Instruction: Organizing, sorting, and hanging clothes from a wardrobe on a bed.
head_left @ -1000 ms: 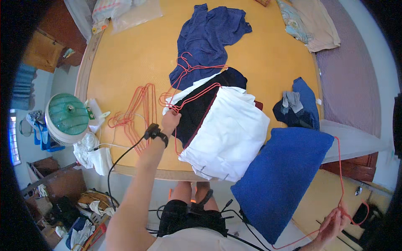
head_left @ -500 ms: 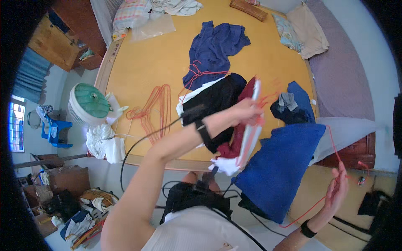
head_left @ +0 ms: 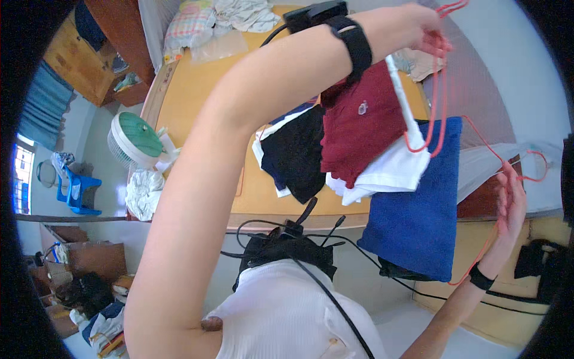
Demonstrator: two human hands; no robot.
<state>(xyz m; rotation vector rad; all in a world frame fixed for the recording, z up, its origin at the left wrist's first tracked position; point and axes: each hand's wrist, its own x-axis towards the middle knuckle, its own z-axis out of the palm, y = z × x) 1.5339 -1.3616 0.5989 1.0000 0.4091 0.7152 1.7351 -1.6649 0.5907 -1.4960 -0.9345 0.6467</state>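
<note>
My left hand, raised at the upper right, is closed round red wire hangers. From them hang a maroon garment with a small pale emblem and a white garment. Lower right, my right hand grips another red hanger, its hook sticking out past the fingers. A blue garment drapes from this hanger, with some black cloth showing under its lower edge. On the bed behind lies a black garment over white cloth. My left arm hides much of the bed.
The yellow bed mat spreads ahead, with a checked pillow and a clear plastic bag at its far left. A green and white fan stands left, above white crumpled cloth. Black cables trail across my front.
My left hand has swung up and away to the right, carrying the hangers with the maroon and white garments. My right hand has risen with the blue garment, which now hangs straighter.
</note>
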